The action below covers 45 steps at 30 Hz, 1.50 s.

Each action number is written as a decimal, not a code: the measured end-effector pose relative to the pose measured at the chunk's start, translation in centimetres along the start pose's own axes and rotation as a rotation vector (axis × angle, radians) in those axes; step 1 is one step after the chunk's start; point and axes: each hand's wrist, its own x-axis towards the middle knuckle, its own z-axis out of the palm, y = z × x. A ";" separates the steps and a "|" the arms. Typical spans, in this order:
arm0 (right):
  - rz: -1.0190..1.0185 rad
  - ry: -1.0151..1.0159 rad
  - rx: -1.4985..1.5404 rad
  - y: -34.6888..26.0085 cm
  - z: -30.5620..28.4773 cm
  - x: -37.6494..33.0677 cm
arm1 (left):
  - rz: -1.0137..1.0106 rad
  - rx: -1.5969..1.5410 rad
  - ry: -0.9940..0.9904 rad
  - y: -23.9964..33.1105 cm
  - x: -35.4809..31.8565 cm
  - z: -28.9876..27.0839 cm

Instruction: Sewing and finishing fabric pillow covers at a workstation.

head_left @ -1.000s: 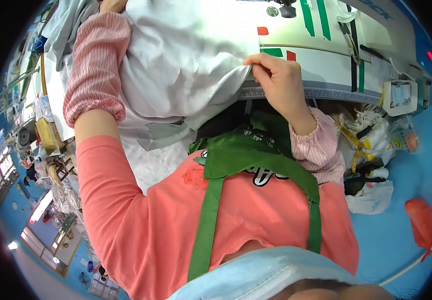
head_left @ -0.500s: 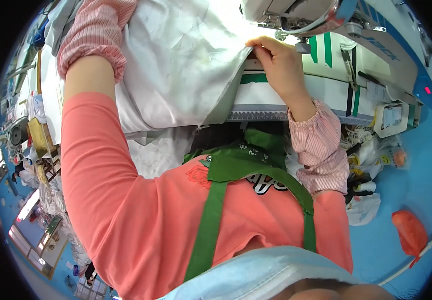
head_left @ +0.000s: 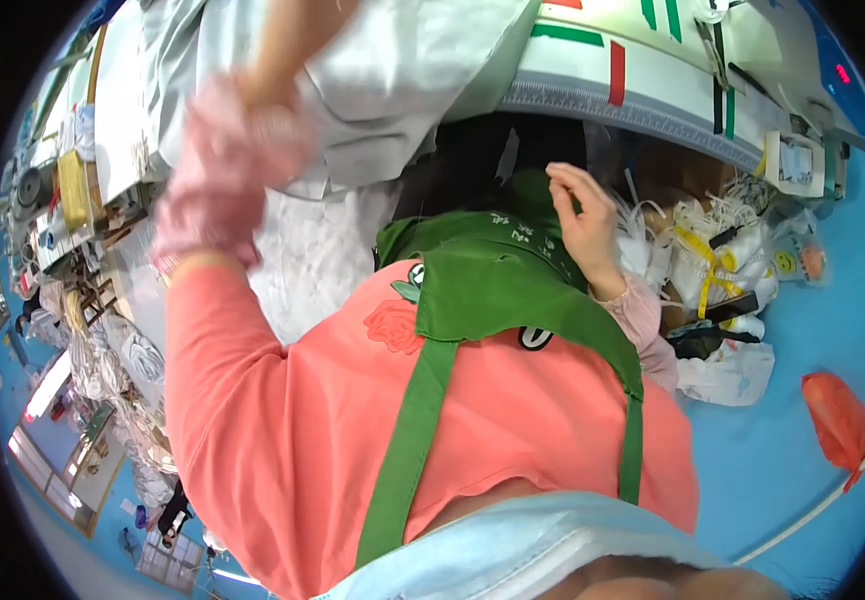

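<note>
Looking down past the green apron (head_left: 512, 285), we held our right hand (head_left: 584, 220) just before the worktop (head_left: 562, 72), its fingers loosely bent around nothing that showed. Our left hand (head_left: 310, 25) was blurred at the top edge, over the pale grey cloth (head_left: 392, 90); we could not tell whether it gripped anything. The cloth was already on the worktop's left part, its near edge hanging over the front. We judged the work unfinished: folds were not yet flat, and we made out no completed seam. Rightward, a white open box (head_left: 795, 163) seemed to hold something pale. Lower down, a clear bag (head_left: 802, 250) contained something orange, while a white bag (head_left: 727, 375) kept its contents hidden, as did a red bag (head_left: 837, 420) above the blue floor (head_left: 752, 460). Farthest off, pale bundles (head_left: 112, 340) lay heaped at left.
</note>
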 end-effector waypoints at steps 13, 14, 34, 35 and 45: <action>-0.179 -0.302 0.060 -5.3 2.9 -4.4 | -0.204 -0.001 0.273 -6.4 -24.6 20.0; -0.189 -0.296 0.060 -5.5 2.7 -4.4 | -0.173 -0.053 0.216 -5.2 -25.9 18.6; -0.625 -0.057 -0.208 -1.8 1.4 -5.3 | 0.123 0.184 0.157 2.9 -12.6 5.8; -0.557 -0.055 -0.141 -1.4 1.8 -5.0 | 0.166 0.338 0.229 -1.0 -11.1 6.1; -0.455 -0.061 -0.084 -0.8 1.2 0.5 | 0.068 0.612 0.138 -6.0 -3.6 6.5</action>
